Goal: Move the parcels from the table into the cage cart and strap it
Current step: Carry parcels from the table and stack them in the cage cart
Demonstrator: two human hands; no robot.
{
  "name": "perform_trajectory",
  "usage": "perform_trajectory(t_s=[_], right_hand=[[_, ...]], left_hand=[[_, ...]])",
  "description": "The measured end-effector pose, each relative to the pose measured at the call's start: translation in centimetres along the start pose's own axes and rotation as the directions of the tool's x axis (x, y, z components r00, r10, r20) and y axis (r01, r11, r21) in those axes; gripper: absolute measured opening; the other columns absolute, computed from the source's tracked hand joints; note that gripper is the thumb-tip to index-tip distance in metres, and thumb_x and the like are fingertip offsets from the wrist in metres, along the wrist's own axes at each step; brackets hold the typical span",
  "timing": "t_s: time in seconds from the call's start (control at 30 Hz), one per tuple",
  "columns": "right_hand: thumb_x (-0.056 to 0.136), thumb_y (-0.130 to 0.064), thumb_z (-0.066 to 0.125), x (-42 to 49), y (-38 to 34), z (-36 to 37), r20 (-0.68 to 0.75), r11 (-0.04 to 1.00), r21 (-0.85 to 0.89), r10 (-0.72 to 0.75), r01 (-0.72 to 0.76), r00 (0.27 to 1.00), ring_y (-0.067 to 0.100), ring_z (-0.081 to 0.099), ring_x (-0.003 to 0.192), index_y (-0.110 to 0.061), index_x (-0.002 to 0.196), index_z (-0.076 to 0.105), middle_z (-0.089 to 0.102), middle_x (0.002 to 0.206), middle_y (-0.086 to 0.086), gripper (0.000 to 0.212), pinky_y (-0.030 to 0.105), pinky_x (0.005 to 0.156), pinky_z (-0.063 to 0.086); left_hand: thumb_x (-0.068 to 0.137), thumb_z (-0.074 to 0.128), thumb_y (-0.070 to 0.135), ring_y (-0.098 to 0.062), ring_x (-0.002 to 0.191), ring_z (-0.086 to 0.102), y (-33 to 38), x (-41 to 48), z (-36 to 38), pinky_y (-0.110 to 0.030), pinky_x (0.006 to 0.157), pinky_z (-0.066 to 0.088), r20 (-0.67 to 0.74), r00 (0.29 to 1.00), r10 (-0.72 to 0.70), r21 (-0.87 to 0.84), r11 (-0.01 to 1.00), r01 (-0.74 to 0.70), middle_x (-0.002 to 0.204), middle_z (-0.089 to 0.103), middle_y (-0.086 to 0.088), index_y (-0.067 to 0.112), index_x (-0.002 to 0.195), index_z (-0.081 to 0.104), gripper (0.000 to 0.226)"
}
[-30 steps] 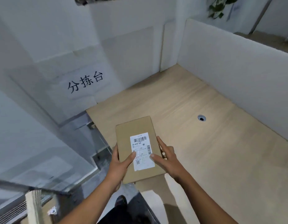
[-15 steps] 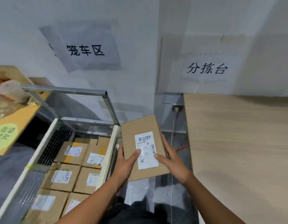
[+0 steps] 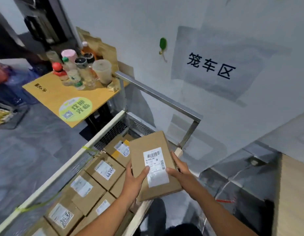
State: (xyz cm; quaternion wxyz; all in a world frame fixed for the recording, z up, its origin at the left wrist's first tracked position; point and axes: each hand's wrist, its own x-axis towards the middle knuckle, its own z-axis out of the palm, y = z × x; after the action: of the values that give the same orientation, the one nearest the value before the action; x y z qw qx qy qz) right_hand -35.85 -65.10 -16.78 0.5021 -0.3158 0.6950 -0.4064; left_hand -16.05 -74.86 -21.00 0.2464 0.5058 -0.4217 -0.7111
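Note:
I hold a flat brown cardboard parcel [image 3: 144, 150] with a white barcode label, face up, in both hands. My left hand [image 3: 133, 182] grips its left edge with the thumb on the label. My right hand [image 3: 179, 171] grips its right edge. The parcel hovers over the near right rim of the cage cart [image 3: 103, 129], a wire-mesh cart with pale rails. Several labelled brown parcels [image 3: 105, 170] lie packed in rows inside the cart. The wooden table [image 3: 294, 193] shows only as a strip at the right edge.
A metal handle bar [image 3: 158, 95] rises behind the cart against a white wall with a paper sign [image 3: 211, 65]. A small orange table [image 3: 62, 97] with bottles and cups [image 3: 101, 70] stands left of the cart. Grey floor lies to the left.
My view has swung left from the table to the cage cart. The parcel, still in both hands, has travelled from above the table's edge to above the cart's rim.

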Motion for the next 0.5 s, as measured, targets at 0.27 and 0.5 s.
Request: perform_trajectory(t_s=[0.27, 0.5], right_hand=[[0.085, -0.051, 0.077, 17.4, 1.5, 1.0, 0.093, 0.930, -0.357, -0.051, 0.081, 0.994, 0.018, 0.034, 0.142, -0.078, 0.138, 0.028, 0.027, 0.150, -0.007, 0.077, 0.048, 0.115, 0.044], [0.078, -0.083, 0.049, 30.6, 6.3, 2.0, 0.090, 0.620, -0.756, -0.219, 0.210, 0.972, 0.028, 0.016, 0.147, -0.076, 0.147, 0.005, 0.013, 0.163, -0.008, 0.082, 0.063, 0.116, 0.032]], left_hand=[[0.085, 0.080, 0.048, -0.016, 0.110, 0.072, -4.0, 12.9, -1.9, -0.022, 0.077, 0.061, -0.131, 0.985, -0.115, -0.048, 0.993, 0.109, 0.135, 0.067, 0.002, 0.035, 0.146, 0.045, 0.071], [0.086, 0.069, 0.064, -0.006, 0.129, 0.057, -9.2, 26.6, -1.9, -0.024, 0.098, 0.049, -0.162, 0.982, -0.094, 0.105, 0.988, 0.111, 0.136, 0.051, 0.026, 0.048, 0.141, 0.044, 0.063]])
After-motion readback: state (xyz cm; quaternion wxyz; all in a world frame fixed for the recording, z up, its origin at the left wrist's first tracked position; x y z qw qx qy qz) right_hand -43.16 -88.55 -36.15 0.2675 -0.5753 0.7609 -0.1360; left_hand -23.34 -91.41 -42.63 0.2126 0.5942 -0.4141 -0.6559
